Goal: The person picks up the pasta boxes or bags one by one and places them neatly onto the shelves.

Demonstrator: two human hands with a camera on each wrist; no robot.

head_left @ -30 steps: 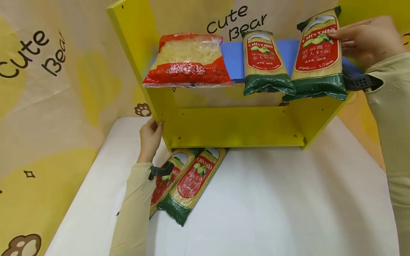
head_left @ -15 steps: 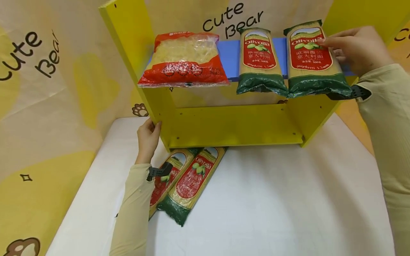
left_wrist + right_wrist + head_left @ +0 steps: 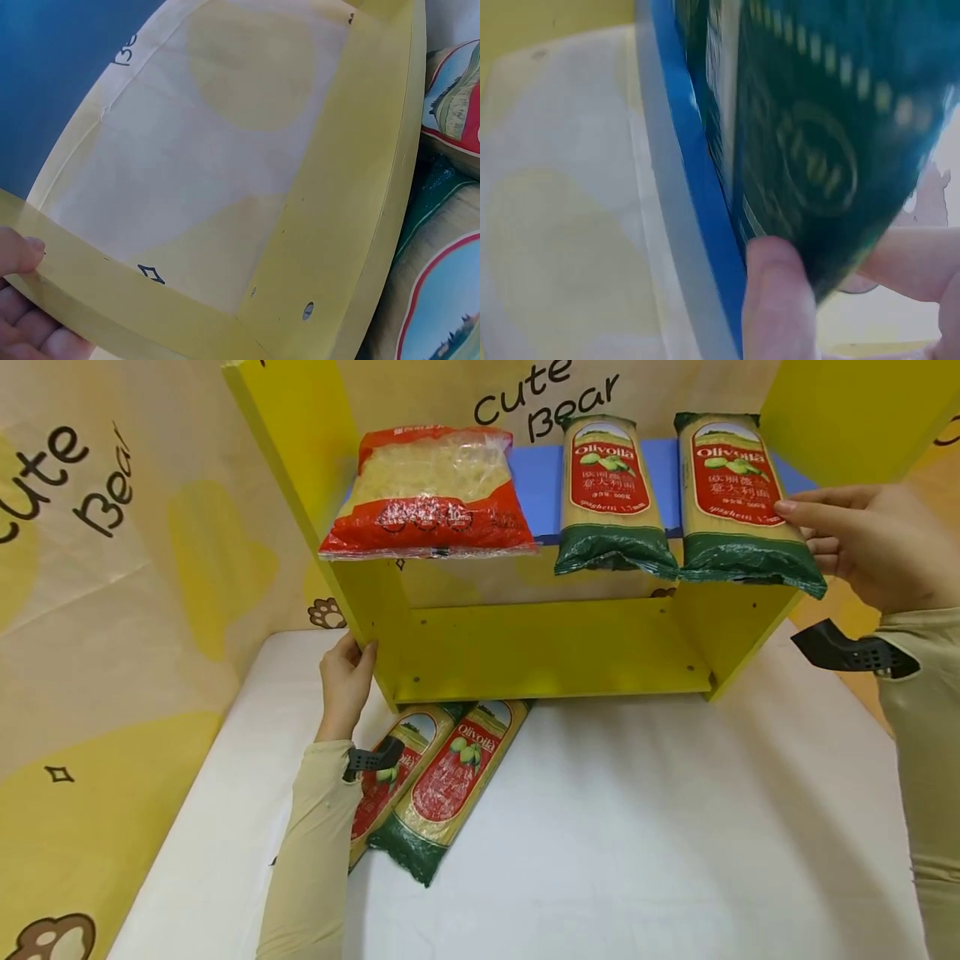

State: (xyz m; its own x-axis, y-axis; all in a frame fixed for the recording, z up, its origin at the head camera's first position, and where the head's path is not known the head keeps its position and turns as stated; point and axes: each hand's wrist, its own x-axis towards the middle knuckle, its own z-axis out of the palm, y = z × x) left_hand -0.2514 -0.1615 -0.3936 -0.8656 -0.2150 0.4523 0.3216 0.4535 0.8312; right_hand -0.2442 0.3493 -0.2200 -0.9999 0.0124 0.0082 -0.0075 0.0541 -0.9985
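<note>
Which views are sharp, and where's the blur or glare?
Head view: evenly lit and sharp, labels legible, faint glare on the clear red pasta bag. Left wrist view: yellow shelf frame sharp, slight edge distortion. Right wrist view: too close, the spaghetti packet and the right hand's fingers are blurred, colours dark.
</note>
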